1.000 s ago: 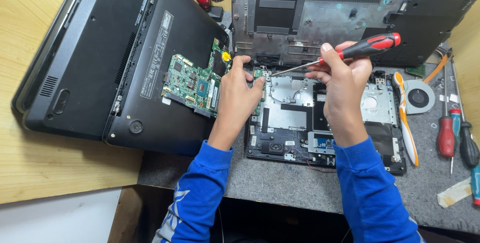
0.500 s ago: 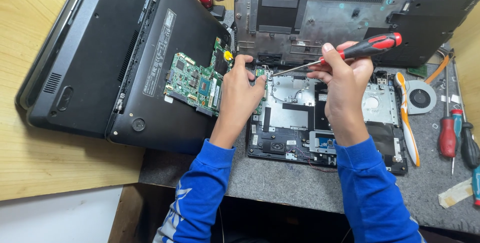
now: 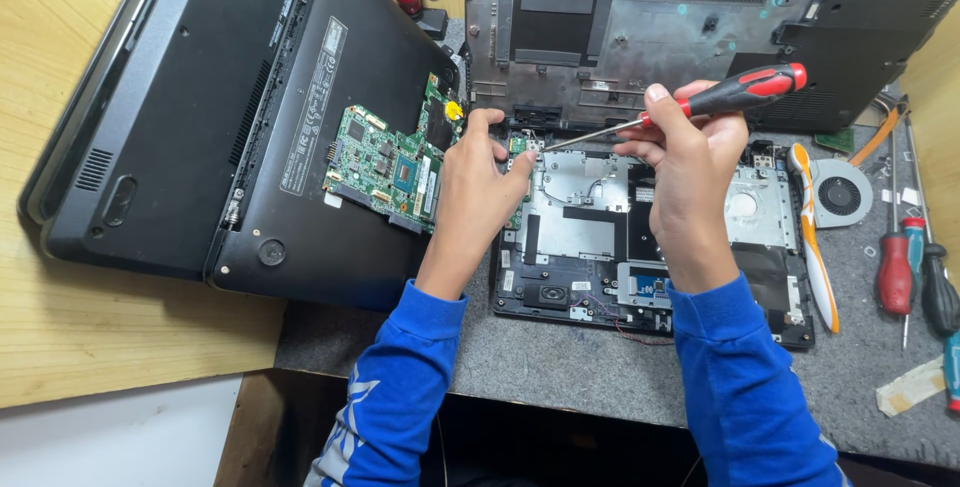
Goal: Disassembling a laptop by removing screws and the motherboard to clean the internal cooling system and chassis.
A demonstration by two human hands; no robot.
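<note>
Landmark: the opened black laptop base with silver metal shielding [image 3: 600,247], flat on the grey mat [image 3: 560,367]. I place everything off it.
Right hand: my right hand [image 3: 690,177] is clenched round the red-and-black handled screwdriver [image 3: 745,92]; shaft slants down-left, tip at the base's upper-left corner.
Left hand: my left hand [image 3: 478,182] sits on the base's left edge, fingertips pinched at the spot where the tip lands. Whether it grips a screw or part, I can't tell.
Board: green circuit board [image 3: 395,162] lies just left of the base, on a closed black laptop [image 3: 250,137].
Cover: grey bottom cover panel [image 3: 650,27] lies above the base.
Fan: round black cooling fan [image 3: 840,192] is right of the base, beside an orange-and-white pry tool [image 3: 812,237].
Progress: my read is mid-teardown. Cover, board and fan are out; shielding is still in place.
</note>
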